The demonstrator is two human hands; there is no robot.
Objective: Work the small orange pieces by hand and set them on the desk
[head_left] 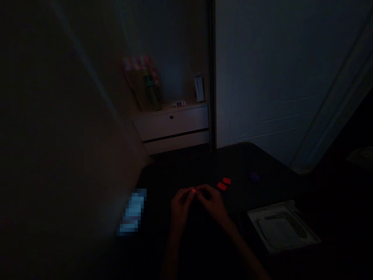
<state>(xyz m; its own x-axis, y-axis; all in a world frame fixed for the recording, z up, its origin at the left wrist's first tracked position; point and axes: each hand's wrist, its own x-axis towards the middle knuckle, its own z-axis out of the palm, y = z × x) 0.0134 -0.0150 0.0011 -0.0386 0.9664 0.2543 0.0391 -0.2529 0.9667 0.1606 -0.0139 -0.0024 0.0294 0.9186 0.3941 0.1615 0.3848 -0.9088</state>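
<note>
In dim light, both hands meet over the dark table (pixel 180 175). A small bright red-orange piece (pixel 194 191) shows between the fingertips. My left hand (pixel 181 203) pinches it from the left, and my right hand (pixel 214 201) pinches it from the right. The fingers cover most of the piece, so its full shape cannot be made out. Just right of my right hand lie two flat red-orange pieces, a nearer one (pixel 222 186) and a farther one (pixel 226 181). Farther right on the table sits a small purple lump (pixel 254 178).
A glowing, pixelated screen (pixel 132 213) is at the left. Below the table's right edge lies a pale square packet (pixel 282 227). Behind stands a drawer unit (pixel 175 126) bearing a green bottle (pixel 152 93), a checked bag (pixel 134 77) and a small upright box (pixel 199 88).
</note>
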